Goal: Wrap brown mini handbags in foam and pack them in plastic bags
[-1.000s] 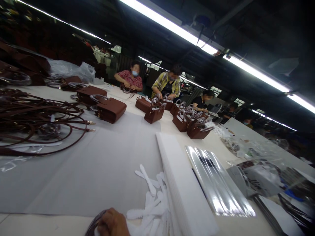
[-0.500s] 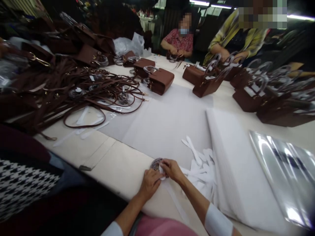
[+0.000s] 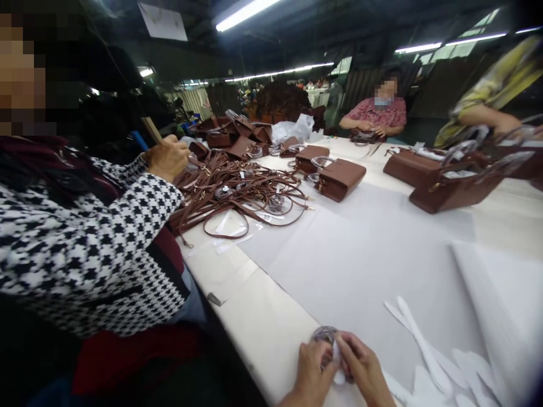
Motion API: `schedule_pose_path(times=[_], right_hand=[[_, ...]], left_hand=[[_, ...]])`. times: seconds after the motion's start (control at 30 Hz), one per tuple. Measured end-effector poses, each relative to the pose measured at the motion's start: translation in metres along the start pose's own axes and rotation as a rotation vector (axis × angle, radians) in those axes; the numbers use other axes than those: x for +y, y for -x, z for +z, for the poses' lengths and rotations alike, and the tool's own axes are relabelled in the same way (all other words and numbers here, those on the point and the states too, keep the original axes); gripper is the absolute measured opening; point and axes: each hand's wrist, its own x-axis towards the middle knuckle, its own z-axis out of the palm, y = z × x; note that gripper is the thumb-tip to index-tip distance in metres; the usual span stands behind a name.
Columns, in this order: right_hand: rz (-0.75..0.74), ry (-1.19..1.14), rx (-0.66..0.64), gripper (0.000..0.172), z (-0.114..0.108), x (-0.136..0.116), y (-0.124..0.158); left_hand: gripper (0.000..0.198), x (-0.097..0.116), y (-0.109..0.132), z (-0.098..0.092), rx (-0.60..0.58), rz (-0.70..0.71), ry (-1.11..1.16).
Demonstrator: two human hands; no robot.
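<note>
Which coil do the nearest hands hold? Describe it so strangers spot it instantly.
Find the pale table and follow its near edge to the left hand and right hand. The coil between them is dark, round and shiny, with a white piece against it. Being held sets it apart from the similar bundles in the brown strap heap.

At the near edge of the cream tabletop (image 3: 263, 316), the left hand (image 3: 313, 370) and right hand (image 3: 360, 362) hold a dark, round coil (image 3: 324, 332), apparently plastic-wrapped, with a small white strip (image 3: 337, 356) between them. Flat, white, paddle-shaped pieces (image 3: 428, 353) lie scattered to the right. Beyond a smooth grey sheet (image 3: 360, 254) stand boxy brown handbags (image 3: 341, 178), near tangled thin brown straps (image 3: 237, 195). A co-worker in a black-and-white houndstooth jacket (image 3: 136, 220) is at left.
</note>
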Motion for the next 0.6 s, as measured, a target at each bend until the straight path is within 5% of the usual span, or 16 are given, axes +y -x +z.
schedule_pose_path(times=[0.2,0.47,0.6], right_hand=[[-0.178,0.014,0.132,0.035,0.009,-0.009,0.007],[-0.177,0.134,-0.020,0.033,0.004,-0.032,0.006],[-0.176,0.125,0.139,0.041,-0.014,-0.040,0.018]], left_hand=[[0.007,0.005,-0.004,0.006,-0.050,-0.003,-0.025],[0.011,0.011,0.002,0.000,-0.015,0.097,-0.080],[0.005,0.013,-0.008,-0.020,0.078,0.147,-0.126]])
